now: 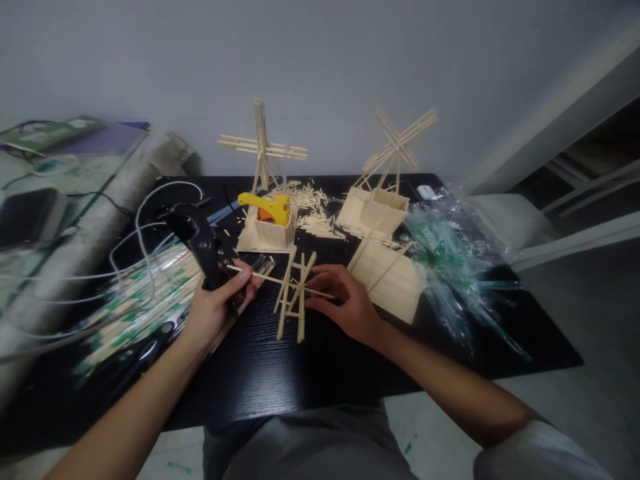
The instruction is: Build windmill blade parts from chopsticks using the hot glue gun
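My left hand [220,303] is closed, pinching a thin wooden stick [265,276] between thumb and fingers. A black hand tool with round screws [203,243] also rests in that hand; its exact kind is unclear. The stick runs through a small frame of crossed wooden sticks [293,297], which stands above the black table. My right hand [350,303] is at the right side of this frame, thumb and fingertips curled around its edge, with the stick's far end between them. Behind it lies a flat pale wooden panel [393,280] with loose sticks across it.
Two stick-built windmill models [273,233] [380,210] stand at the back, one holding a yellow tool [275,205]. Between them lie short stick pieces [320,213]. Bundled sticks [150,293] and white cables [145,227] lie left; plastic wrappers [450,247] lie right.
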`<state>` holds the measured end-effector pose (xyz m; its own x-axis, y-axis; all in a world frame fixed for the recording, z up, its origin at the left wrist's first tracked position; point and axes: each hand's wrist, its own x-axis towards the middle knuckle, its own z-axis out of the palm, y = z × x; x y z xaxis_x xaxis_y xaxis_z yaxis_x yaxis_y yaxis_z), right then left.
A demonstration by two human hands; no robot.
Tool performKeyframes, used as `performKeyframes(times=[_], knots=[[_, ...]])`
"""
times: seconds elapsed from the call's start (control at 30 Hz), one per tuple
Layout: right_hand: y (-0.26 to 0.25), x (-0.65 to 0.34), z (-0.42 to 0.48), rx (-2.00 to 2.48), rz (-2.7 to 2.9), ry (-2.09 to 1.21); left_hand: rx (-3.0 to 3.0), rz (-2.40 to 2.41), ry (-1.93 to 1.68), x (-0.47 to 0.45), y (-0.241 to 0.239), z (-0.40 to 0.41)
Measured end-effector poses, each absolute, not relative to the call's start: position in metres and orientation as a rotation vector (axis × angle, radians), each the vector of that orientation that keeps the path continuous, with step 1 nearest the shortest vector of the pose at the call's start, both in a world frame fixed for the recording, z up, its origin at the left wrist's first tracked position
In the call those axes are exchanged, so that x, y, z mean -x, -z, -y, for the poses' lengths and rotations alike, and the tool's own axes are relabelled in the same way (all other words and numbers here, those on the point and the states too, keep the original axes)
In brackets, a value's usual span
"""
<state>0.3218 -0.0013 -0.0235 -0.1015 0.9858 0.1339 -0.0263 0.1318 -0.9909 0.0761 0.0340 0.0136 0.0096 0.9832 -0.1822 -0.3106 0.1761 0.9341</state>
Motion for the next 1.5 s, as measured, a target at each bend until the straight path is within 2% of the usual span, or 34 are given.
performKeyframes(times=[0.23, 0.93, 1.1, 1.33, 1.5], knots=[[0.024, -0.321, 0.006, 1.021, 1.525, -0.921, -0.812, -1.024, -1.116, -0.086, -0.01, -0.032], [0.01, -0.327, 0.007, 1.028, 1.545, -0.824, -0.72, -1.002, -1.158, -0.086, -0.018, -0.036], [-0.028, -0.356, 0.007, 0.969, 1.851, -0.576, -0.684, -0.989, -1.126, -0.095, -0.036, -0.046], [-0.077, -0.424, 0.017, 1.1, 1.759, -0.103, -0.716, -0.886, -1.136, -0.134, -0.077, -0.08], [-0.069, -0.452, 0.006, 1.183, 1.621, -0.14, -0.784, -0.837, -1.151, -0.173, -0.099, -0.106]])
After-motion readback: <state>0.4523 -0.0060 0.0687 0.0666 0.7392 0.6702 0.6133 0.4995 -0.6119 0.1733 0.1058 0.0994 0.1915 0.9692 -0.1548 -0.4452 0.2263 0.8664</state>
